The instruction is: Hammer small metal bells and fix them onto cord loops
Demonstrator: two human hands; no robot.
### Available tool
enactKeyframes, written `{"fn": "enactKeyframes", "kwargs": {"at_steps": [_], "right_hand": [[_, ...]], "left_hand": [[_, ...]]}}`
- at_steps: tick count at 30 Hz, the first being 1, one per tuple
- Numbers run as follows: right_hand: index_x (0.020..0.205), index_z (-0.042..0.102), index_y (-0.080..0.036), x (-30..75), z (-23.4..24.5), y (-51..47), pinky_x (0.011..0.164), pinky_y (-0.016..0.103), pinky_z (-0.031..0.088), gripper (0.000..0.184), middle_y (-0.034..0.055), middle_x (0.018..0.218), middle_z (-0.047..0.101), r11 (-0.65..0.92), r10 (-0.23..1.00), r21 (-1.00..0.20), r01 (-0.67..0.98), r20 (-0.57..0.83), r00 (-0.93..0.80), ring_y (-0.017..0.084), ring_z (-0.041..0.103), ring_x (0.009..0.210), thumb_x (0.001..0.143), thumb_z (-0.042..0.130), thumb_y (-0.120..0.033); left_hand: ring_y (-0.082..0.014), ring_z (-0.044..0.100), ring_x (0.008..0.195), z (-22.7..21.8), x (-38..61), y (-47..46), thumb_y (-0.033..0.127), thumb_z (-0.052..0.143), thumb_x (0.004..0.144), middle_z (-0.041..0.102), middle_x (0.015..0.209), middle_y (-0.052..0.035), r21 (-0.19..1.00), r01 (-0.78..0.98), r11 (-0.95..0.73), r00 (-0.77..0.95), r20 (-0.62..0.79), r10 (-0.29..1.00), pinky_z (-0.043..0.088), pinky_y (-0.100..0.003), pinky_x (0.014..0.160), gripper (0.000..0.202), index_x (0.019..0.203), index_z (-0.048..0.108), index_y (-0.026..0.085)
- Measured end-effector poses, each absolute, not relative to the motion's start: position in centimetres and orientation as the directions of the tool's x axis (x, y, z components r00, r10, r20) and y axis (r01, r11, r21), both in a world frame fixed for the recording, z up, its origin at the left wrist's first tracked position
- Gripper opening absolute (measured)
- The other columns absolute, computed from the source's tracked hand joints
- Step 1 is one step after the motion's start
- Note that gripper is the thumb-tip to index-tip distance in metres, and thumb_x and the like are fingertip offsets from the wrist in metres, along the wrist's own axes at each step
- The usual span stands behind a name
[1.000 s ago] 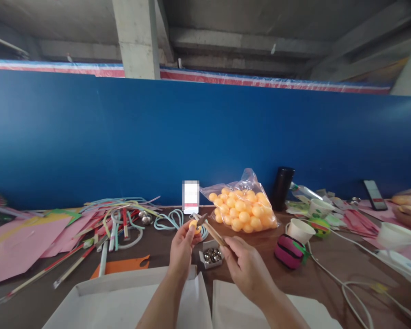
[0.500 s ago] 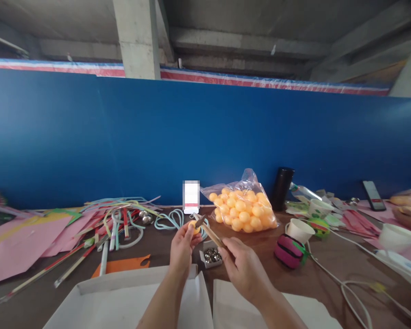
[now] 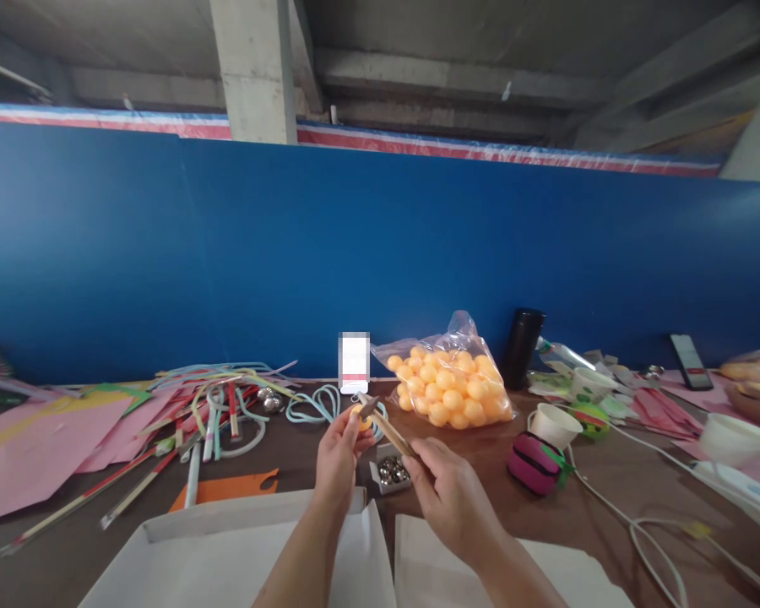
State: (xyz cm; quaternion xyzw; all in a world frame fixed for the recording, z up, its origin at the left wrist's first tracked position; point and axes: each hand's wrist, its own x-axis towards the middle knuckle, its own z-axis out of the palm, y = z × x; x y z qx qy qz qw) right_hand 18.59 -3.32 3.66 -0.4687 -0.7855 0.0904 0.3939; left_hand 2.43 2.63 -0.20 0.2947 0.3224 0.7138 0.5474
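Note:
My left hand (image 3: 338, 456) is closed round a small orange ball (image 3: 357, 415), held up over the table. My right hand (image 3: 448, 494) grips a wooden-handled tool (image 3: 389, 431) whose dark metal tip rests against the ball. Just below the two hands sits a small white box of shiny metal beads (image 3: 389, 471). A clear plastic bag of orange balls (image 3: 449, 384) lies behind, to the right.
White cardboard box lids (image 3: 228, 557) lie in front of me. Pink paper sheets (image 3: 44, 456) and coloured sticks and tubes (image 3: 219, 405) cover the left. A black cylinder (image 3: 523, 346), paper cups (image 3: 554, 425), a pink pouch (image 3: 533, 463), white cables (image 3: 646, 528) and a phone (image 3: 690, 361) lie right. A blue wall stands behind.
Both hands have stayed almost where they were; the right hand has shifted slightly left, closer to the ball, with the tool tip still on it.

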Motion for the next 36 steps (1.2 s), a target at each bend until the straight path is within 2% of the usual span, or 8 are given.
{"fn": "enactKeyframes", "kwargs": {"at_steps": [6, 26, 36], "right_hand": [[0.093, 0.056, -0.02, 18.67, 3.74, -3.28, 0.067, 0.026, 0.042, 0.018, 0.0049, 0.083, 0.059, 0.53, 0.811, -0.506, 0.681, 0.537, -0.232, 0.018, 0.056, 0.073, 0.091, 0.038, -0.023], [0.099, 0.056, -0.02, 18.64, 3.14, -2.97, 0.068, 0.027, 0.043, 0.019, 0.0047, 0.085, 0.06, 0.514, 0.819, -0.503, 0.694, 0.529, -0.223, 0.018, 0.056, 0.075, 0.091, 0.04, -0.024], [0.101, 0.057, -0.02, 18.39, 3.43, -3.36, 0.07, 0.027, 0.045, 0.019, 0.0051, 0.086, 0.061, 0.543, 0.796, -0.506, 0.67, 0.565, -0.219, 0.018, 0.058, 0.076, 0.089, 0.042, -0.022]], "left_hand": [[-0.0094, 0.059, 0.062, -0.07, 2.51, 2.54, 0.037, 0.07, 0.069, 0.063, 0.071, -0.003, 0.789, -0.581, -0.197, -0.238, 0.066, 0.969, 0.051, -0.022, 0.062, 0.039, 0.097, 0.063, 0.012], [-0.0101, 0.059, 0.062, -0.32, 2.4, 2.82, 0.039, 0.074, 0.063, 0.062, 0.068, -0.0022, 0.774, -0.602, -0.195, -0.276, 0.027, 0.961, 0.051, -0.023, 0.061, 0.041, 0.092, 0.063, 0.012], [-0.0079, 0.057, 0.059, 0.22, 2.49, 2.53, 0.036, 0.072, 0.067, 0.06, 0.069, -0.001, 0.788, -0.583, -0.2, -0.285, 0.032, 0.958, 0.051, -0.02, 0.059, 0.035, 0.09, 0.062, 0.013]]}}
